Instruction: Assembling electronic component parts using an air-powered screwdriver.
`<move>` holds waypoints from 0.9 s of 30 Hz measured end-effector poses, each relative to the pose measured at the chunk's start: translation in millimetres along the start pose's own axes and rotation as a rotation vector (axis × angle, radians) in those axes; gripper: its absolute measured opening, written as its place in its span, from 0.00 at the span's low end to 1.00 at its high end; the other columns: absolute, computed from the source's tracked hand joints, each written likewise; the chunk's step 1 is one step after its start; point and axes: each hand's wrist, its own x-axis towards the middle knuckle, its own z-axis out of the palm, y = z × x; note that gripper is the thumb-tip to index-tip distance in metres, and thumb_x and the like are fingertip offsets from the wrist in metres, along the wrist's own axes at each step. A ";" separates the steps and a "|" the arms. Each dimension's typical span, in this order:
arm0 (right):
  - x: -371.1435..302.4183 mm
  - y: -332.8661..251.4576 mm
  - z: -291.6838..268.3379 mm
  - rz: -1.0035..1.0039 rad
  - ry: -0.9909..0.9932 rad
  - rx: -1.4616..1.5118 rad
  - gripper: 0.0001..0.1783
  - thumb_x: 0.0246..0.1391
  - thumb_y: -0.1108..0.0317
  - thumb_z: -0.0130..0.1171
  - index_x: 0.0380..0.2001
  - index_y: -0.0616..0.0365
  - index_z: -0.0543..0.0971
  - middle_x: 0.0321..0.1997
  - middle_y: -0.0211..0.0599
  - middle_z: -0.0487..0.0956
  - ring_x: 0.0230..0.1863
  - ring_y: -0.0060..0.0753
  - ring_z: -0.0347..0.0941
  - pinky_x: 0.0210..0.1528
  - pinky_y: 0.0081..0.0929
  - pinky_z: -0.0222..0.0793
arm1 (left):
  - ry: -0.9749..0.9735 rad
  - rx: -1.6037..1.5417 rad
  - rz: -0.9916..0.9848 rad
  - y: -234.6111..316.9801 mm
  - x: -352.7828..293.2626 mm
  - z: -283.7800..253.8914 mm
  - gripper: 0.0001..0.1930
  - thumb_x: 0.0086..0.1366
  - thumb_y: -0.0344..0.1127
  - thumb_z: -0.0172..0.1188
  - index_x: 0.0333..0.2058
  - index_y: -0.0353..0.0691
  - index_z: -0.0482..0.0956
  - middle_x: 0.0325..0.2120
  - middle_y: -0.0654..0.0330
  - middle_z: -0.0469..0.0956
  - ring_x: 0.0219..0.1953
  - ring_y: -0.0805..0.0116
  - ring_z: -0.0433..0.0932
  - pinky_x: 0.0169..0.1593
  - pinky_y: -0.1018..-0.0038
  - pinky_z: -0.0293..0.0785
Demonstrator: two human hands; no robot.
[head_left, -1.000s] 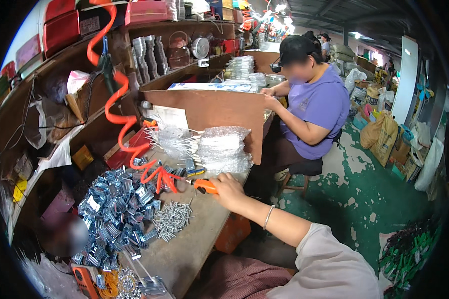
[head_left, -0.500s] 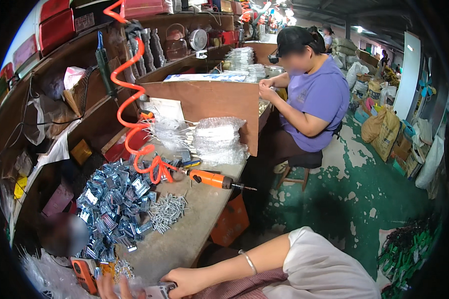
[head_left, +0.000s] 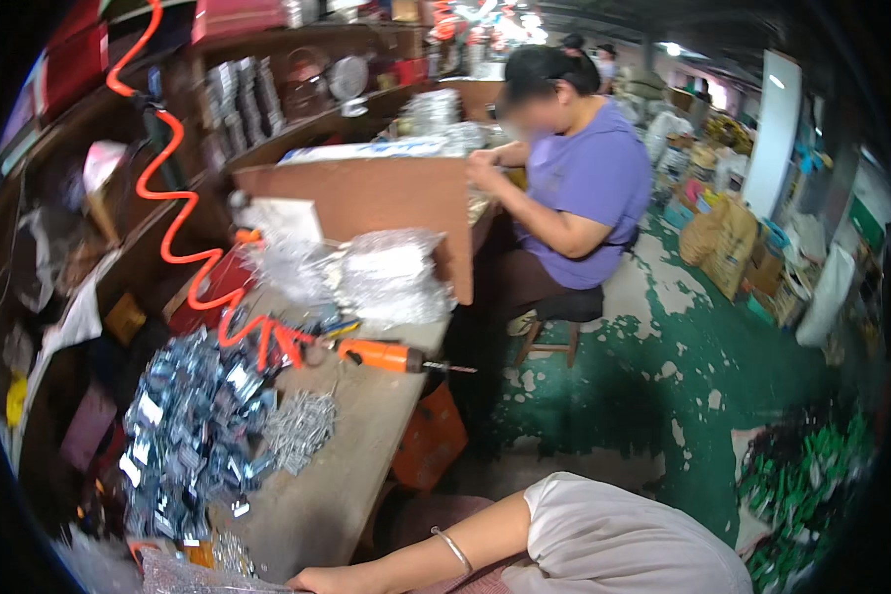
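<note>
At the lower edge my right hand [head_left: 319,580] shows only in part, with a bangle on the wrist; its fingers are cut off by the frame. Right beside it lies clear bubble wrap [head_left: 203,579], and I cannot tell whether the hand grips it. My left hand is out of the picture. On the bench [head_left: 312,505] beyond are a heap of bluish metal clips or brackets [head_left: 193,416] and a smaller pile of screws [head_left: 302,431]. An orange power screwdriver [head_left: 376,354] lies farther off, its bit pointing right past the bench edge.
A coiled orange air hose [head_left: 183,223] hangs over the bench. Bubble-wrapped bundles [head_left: 391,277] sit against a wooden divider [head_left: 366,193]. Beyond it a person in purple [head_left: 589,168] sits working on a stool. Green items [head_left: 812,505] are heaped on the floor at right.
The view has shifted, so the scene sits farther left. My left fingers and the metallic object by my right hand have left the picture. Bubble wrap now shows beside my right hand.
</note>
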 end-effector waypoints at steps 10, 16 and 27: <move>-2.7 -2.3 3.8 0.171 0.091 -0.067 0.19 0.52 0.65 0.62 0.44 0.66 0.73 0.38 0.32 0.77 0.34 0.18 0.72 0.36 0.20 0.71 | 0.179 -0.582 -0.620 -12.4 -5.5 24.4 0.30 0.49 0.33 0.64 0.51 0.33 0.66 0.43 0.53 0.73 0.46 0.60 0.74 0.50 0.67 0.71; 13.2 8.8 12.7 0.327 -0.036 0.025 0.20 0.53 0.68 0.60 0.48 0.65 0.71 0.37 0.30 0.74 0.37 0.19 0.71 0.40 0.20 0.70 | 0.239 -0.628 -0.616 -19.8 -30.2 -2.3 0.33 0.49 0.40 0.65 0.52 0.30 0.65 0.44 0.47 0.74 0.49 0.54 0.74 0.54 0.60 0.70; 125.6 -15.8 -29.7 -0.241 0.115 -1.251 0.07 0.44 0.67 0.63 0.29 0.55 0.79 0.32 0.36 0.73 0.33 0.35 0.74 0.35 0.31 0.70 | 0.434 -0.619 -0.612 -18.6 -52.2 -69.0 0.23 0.61 0.37 0.57 0.50 0.28 0.67 0.43 0.47 0.75 0.41 0.53 0.79 0.32 0.68 0.81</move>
